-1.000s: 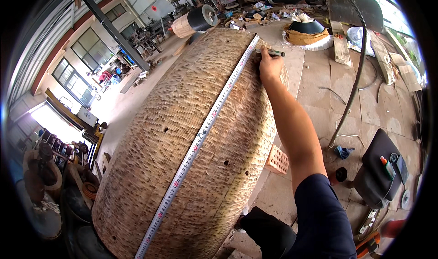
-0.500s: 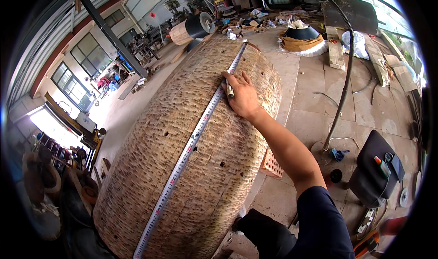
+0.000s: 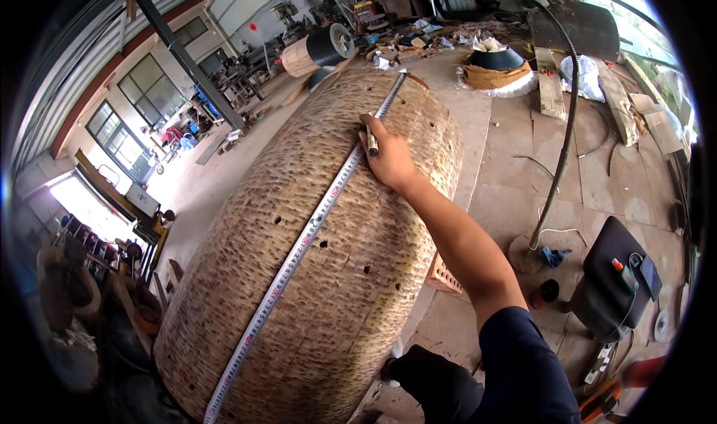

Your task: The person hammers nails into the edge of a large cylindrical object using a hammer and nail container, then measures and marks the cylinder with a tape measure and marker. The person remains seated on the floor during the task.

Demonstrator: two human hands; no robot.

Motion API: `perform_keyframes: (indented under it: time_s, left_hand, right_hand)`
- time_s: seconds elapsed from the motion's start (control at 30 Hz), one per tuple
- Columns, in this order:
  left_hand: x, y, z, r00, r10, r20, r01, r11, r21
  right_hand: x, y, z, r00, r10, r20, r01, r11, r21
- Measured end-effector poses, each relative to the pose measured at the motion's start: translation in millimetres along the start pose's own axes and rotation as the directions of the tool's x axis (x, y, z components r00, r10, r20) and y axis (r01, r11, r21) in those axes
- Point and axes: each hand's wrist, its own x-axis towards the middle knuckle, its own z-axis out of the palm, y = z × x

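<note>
Marker (image 3: pixel 371 144) in right hand (image 3: pixel 388 159) — arm outstretched beside tape (image 3: pixel 314 226).

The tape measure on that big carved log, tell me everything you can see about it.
The tape measure is a long, narrow, pale metal-looking strip with fine dark markings. It lies flat and stretched lengthwise over the top of the log, following its curve from the far end to the near lower edge. The right hand, holding a marker, rests beside its far part.
</note>
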Motion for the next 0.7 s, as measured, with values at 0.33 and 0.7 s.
perform_keyframes:
  time_s: [0.33,0.7]
  left_hand:
    - [-21.0,11.1,-157.2,0.846,0.395,-0.357,-0.209,0.863,0.460]
    - [-4.2,0.0,22.5,0.982,0.062,-0.176,-0.041,0.992,0.120]
  right_hand:
    - [2.6,2.7,-0.6,0.998,-0.038,-0.051,0.040,0.998,0.039]
    - [27.8,16.5,8.8,0.998,0.042,-0.057,-0.045,0.997,-0.061]
